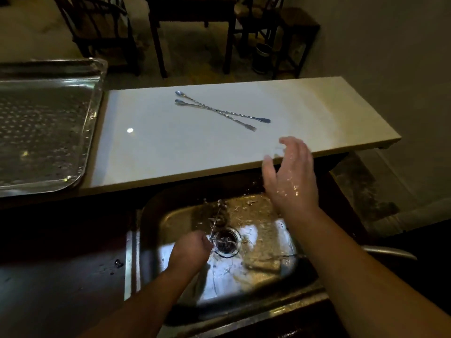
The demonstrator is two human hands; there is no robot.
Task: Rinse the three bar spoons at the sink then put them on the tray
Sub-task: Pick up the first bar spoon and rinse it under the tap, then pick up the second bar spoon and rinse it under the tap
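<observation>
Two bar spoons lie crossed on the white counter [170, 147]: one [219, 109] with its far end at the right, the other [214, 112] ending in a small fork. A third bar spoon [216, 214] stands tilted in the steel sink [133, 259], its lower end in my left hand [191, 250], which is closed around it beside the drain [227, 242]. My right hand [290, 176] is wet, with fingers spread and nothing in it, above the sink's far right corner at the counter's front edge. The steel tray [96, 98] sits at the left, with no spoons in it.
A dark worktop [61, 276] lies left of the sink. A pale sponge-like block [263, 264] rests in the basin. A metal bar [390, 252] juts out at the right. Beyond the counter stand wooden chairs [97, 28], a dark table [192, 11] and a small bin [262, 54].
</observation>
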